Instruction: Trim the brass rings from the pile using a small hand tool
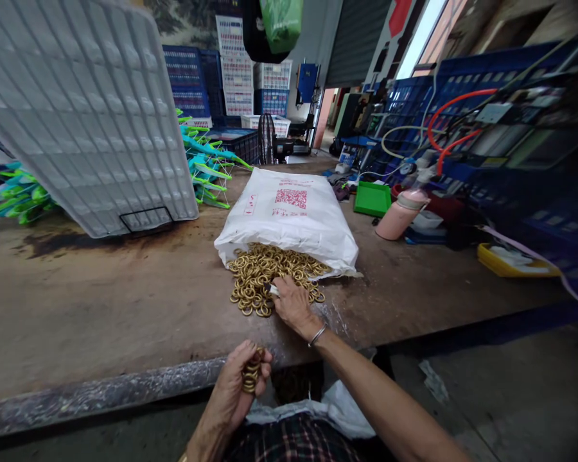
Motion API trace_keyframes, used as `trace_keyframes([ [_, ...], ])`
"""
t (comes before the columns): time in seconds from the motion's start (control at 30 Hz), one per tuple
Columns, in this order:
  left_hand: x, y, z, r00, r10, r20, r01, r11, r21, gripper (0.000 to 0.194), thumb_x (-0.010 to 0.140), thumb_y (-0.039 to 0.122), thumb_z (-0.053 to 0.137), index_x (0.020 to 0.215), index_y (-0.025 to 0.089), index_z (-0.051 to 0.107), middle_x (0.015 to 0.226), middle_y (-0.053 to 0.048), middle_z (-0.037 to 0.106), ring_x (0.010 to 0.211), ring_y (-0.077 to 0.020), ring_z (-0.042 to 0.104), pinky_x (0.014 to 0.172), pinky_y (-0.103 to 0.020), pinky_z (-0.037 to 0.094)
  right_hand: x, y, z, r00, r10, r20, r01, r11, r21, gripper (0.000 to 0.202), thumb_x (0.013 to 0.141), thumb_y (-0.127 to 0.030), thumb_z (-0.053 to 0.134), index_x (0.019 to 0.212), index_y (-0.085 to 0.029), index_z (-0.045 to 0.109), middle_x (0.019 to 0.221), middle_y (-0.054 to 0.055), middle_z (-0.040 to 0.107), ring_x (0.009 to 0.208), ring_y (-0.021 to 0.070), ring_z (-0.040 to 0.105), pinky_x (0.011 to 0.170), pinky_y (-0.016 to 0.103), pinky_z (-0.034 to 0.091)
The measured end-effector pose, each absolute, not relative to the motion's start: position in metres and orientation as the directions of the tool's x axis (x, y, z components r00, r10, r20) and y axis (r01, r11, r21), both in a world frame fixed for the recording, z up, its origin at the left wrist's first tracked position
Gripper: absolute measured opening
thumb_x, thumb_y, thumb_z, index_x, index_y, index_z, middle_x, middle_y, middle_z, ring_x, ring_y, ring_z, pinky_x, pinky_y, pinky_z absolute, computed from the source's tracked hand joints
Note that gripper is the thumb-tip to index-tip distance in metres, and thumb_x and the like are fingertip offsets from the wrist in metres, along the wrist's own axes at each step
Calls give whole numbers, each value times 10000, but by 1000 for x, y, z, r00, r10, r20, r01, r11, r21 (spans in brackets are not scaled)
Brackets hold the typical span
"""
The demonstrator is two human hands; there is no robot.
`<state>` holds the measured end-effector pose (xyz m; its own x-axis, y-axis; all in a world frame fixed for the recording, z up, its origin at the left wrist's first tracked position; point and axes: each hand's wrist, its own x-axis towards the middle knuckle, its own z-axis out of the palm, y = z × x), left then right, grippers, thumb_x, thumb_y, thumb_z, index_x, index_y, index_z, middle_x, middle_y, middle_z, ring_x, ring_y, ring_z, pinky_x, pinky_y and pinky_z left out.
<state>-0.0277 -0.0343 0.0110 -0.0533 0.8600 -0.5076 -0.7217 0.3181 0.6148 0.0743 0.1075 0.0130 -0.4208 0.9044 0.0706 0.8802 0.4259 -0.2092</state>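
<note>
Head view: the left hand (235, 378) curled its grip around a few gold rings (251, 373). The right hand (293, 306) touched one big ring pile (255, 276), too many to count, on the desk (164, 308) by the mouth of one white bag (289, 205); I couldn't tell if its grip pinched any.

A single wide view, taken by a camera worn on a person's head, looks forward and down from just behind the near edge of a brown table (125, 289). The wearer's plaid clothing (289, 441) fills the bottom centre. Closest above it is the left hand (241, 372), at the near edge; the right hand (293, 305) is slightly farther in. The near edge slants, lower at left. Past the far edge, sight reaches stacked crates (238, 74).
</note>
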Motion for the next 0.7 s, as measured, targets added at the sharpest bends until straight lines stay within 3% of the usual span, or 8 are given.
trace_keyframes([
  [0.17, -32, -36, 10, 19, 861, -508, -776, 333, 535, 316, 606, 338, 753, 810, 166, 584, 666, -12, 617, 520, -99, 539, 378, -161, 301, 66, 110, 11, -441, 897, 39, 880, 440, -178, 183, 879, -202, 412, 1017, -216, 531, 1006, 68, 530, 800, 173, 580, 663, 280, 370],
  [0.37, -38, -29, 8, -8, 861, -508, -824, 282, 491, 310, 584, 356, 779, 633, 132, 572, 700, -35, 623, 600, -118, 577, 389, -165, 319, 71, 112, 6, -467, 877, 111, 845, 480, -238, 170, 831, -168, 442, 964, -211, 539, 968, 49, 548, 770, 168, 564, 639, 261, 354],
  [0.53, -37, -15, 10, -125, 871, -475, -710, 256, 656, 367, 560, 395, 787, 640, 139, 537, 625, 2, 578, 519, -81, 525, 349, -141, 289, 87, 107, 6, -500, 837, 220, 702, 541, -463, 164, 796, -107, 437, 899, -185, 538, 877, 41, 590, 795, 159, 549, 698, 240, 366],
  [0.7, -32, -2, 17, -238, 887, -395, -555, 210, 805, 440, 583, 501, 737, 801, 172, 543, 574, 60, 527, 432, -52, 451, 331, -131, 284, 100, 84, 7, -563, 788, 251, 514, 571, -640, 145, 796, -141, 463, 905, -200, 539, 851, 25, 611, 776, 147, 551, 720, 230, 380],
])
